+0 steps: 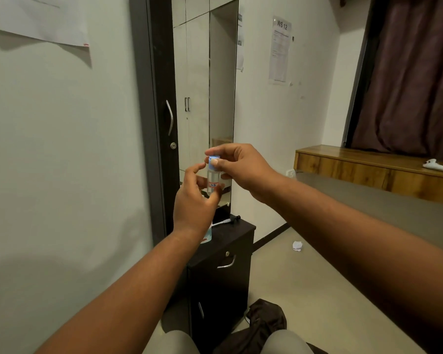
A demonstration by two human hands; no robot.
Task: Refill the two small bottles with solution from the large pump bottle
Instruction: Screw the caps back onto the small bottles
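Up at chest height, in front of the mirror (221, 98), small bottle (212, 180) held upright in mid-air between both hands. Clear body, looks like plastic though I can't confirm, red-bordered label low on the front, blue cap (213, 159) on top. Liquid level not readable from here.

Left hand (193, 200) wraps the lower body, fingers curled round it, thumb near the label. Right hand (237, 167) pinches the cap, thumb in front and fingers behind. Reads as a cap twist; on or off, can't tell.

Handling judgement: light, rigid, small diameter, smooth wall, so likely to spin in the grip under cap torque. Hold low on the body as the left hand does and keep the neck free. Pinch the cap by its sides. If the wall is thin, squeezing with the cap off could push solution out. Cap is small and easy to drop.

Below the hands, black cabinet (223, 254) carries what looks like the large pump bottle (207, 236), mostly hidden behind the left wrist. White tube with a dark tip (226, 221) lies on the cabinet top beside it. Second small bottle not visible.

Further out: crumpled paper (297, 246) on the floor, wooden shelf (368, 169) at right.
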